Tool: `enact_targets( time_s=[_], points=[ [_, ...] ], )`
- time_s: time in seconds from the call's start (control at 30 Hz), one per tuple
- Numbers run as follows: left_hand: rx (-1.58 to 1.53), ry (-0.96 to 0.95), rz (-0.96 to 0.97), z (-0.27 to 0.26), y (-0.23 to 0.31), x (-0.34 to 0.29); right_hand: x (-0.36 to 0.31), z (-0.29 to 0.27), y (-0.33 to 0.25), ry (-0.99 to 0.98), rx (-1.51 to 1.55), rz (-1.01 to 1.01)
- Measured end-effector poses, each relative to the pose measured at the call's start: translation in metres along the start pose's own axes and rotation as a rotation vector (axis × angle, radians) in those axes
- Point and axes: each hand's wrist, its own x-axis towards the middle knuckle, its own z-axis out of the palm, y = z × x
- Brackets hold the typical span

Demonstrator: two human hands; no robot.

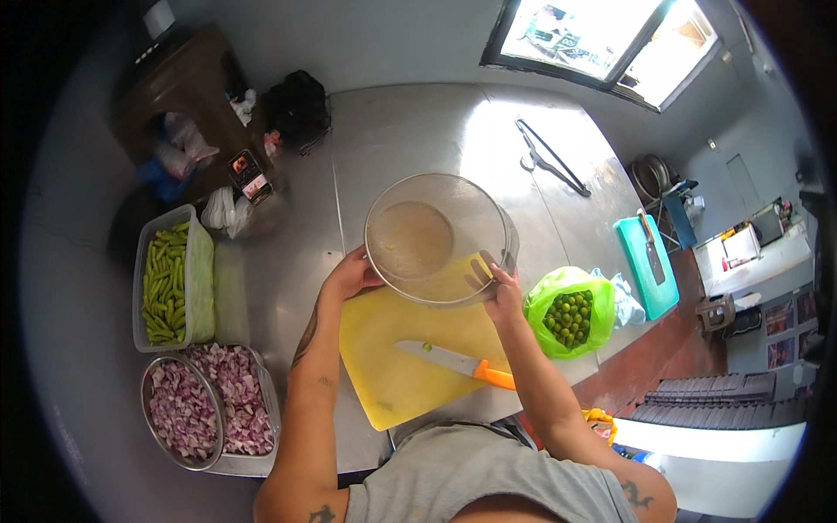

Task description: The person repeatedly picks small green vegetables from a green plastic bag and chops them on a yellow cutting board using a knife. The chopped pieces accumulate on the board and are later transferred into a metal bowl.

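Observation:
Between both hands I hold a round, see-through mesh strainer [475, 218] by its rim, over the far edge of a yellow cutting board [384, 349]. My left hand [350, 272] grips the near left side of the rim. At the near right, my right hand [503, 292] is closed on it, some fingers showing through the mesh. A small speck lies in the strainer, which looks otherwise bare. On the board rests a knife [453, 360] with an orange handle, a bit of green on its blade. Close to my right forearm stands a bright green bag [545, 296] of small green citrus fruits [568, 319].
At left are a tub of green chillies [166, 283], a metal bowl of chopped red onion [181, 410] and another container of onion [231, 392]. Black tongs [554, 161] lie far right on the steel table [392, 122]. A second knife [651, 244] rests on a teal board [641, 261].

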Motion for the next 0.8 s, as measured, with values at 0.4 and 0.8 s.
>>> enact_targets(
  time_s=[0.4,0.8],
  points=[
    [0.157,0.758,0.562,-0.008,-0.013,-0.090,-0.014,-0.022,0.037,0.051,-0.193,0.137],
    [1.094,-0.340,0.686,0.382,-0.135,0.022,-0.166,-0.108,0.031,-0.240,-1.763,-0.815]
  ],
)
